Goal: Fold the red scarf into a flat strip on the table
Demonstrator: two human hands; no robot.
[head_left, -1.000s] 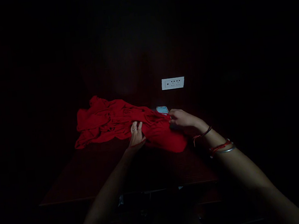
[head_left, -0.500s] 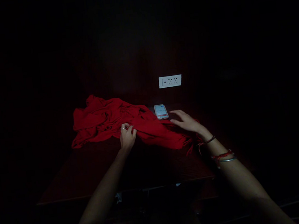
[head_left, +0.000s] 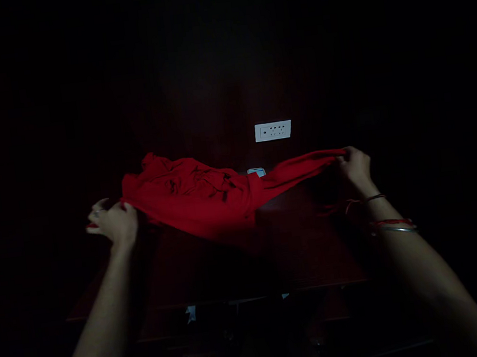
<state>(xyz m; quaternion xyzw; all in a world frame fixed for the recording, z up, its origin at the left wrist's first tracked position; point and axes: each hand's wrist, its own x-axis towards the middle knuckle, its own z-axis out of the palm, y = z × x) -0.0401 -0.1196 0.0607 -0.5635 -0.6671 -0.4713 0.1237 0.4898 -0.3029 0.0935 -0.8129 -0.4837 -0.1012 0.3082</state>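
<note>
A crumpled red garment [head_left: 207, 205] spreads across the dark table, its exact kind unclear in the low light. At its left side my left hand [head_left: 115, 221], wearing a ring, pinches an edge of the fabric. My right hand [head_left: 355, 167] grips a narrow strip of the same cloth, pulled out to the right and lifted off the tabletop. Between the two hands the near part of the garment hangs or lies in folds. Behind the stretched strip a lit phone [head_left: 256, 172] is partly covered by the cloth.
A white socket panel [head_left: 273, 131] is fixed to the dark wall behind the table. The table's front edge [head_left: 214, 302] runs across the lower view. Below it are some dim objects that I cannot make out.
My right hand, open half a second ago, has taken hold of the cloth and moved right. My left hand has moved left with fabric. The garment is stretched wider and now partly covers the phone.
</note>
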